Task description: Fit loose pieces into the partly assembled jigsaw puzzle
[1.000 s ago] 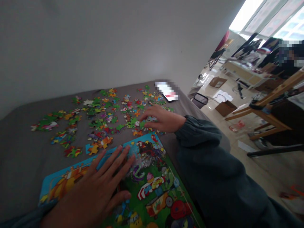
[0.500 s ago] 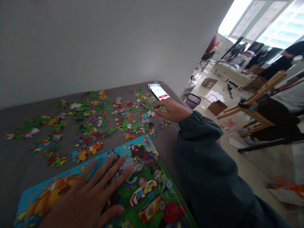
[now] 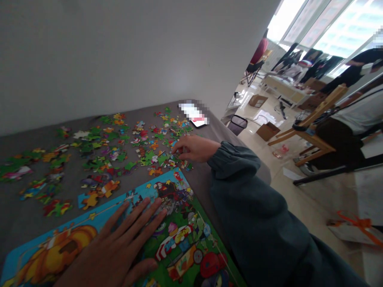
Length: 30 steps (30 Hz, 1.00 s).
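While the right hand [image 3: 196, 148] reaches out over the loose pieces [image 3: 143, 147], its fingers are drawn narrow at the tips, pinched down among a few pieces near the right edge of the grey table [image 3: 24, 215]; whether a piece is actually caught between them I cannot tell, since the knuckles hide the tips. That hand sits just beyond the far corner of the puzzle board [image 3: 191, 239], probably because the pieces lying closest to the board are the easiest to pick through.

Nearer the person, the left hand [image 3: 119, 247] lies flat on the board with its fingers spread wide, holding nothing; pressing down like that looks meant to keep the board from sliding on the cloth. Much of the board is filled in: an orange shape at the left end, a car and cartoon figures toward the near right corner.

Loose pieces spread in a broad band across the middle of the table toward the wall, with small joined clusters [image 3: 98, 191] just off the board's far edge and more at the left edge. A phone [image 3: 196, 115] lies at the far right corner, screen lit, well apart from both hands. The dark sleeve [image 3: 254, 207] runs along the right edge and covers part of it. Off the table, another person sits by a wooden chair [image 3: 314, 131], and boxes and a bin [image 3: 237, 124] stand on the floor.
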Each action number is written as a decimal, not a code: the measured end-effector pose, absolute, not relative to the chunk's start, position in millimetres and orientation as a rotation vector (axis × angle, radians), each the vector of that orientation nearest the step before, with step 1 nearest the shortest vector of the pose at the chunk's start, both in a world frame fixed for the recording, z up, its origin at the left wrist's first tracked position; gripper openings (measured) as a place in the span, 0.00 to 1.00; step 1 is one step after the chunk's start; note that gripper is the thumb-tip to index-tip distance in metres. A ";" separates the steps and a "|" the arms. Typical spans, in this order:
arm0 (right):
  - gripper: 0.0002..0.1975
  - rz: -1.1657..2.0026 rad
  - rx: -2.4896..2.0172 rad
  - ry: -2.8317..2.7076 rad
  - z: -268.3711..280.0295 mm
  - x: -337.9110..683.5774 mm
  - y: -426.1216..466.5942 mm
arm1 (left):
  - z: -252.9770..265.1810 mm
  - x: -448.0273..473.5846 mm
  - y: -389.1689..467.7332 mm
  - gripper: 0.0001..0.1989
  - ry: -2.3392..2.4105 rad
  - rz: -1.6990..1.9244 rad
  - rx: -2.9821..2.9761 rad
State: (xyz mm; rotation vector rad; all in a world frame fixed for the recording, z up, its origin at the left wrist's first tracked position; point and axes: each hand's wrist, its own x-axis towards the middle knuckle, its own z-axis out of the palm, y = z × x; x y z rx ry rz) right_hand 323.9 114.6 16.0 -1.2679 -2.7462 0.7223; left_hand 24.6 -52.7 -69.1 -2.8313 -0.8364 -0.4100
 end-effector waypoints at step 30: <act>0.37 0.534 -1.392 -2.593 -9.6 328.5 124.3 | -72.5 12.5 -52.2 0.43 -0.880 -0.247 -2.912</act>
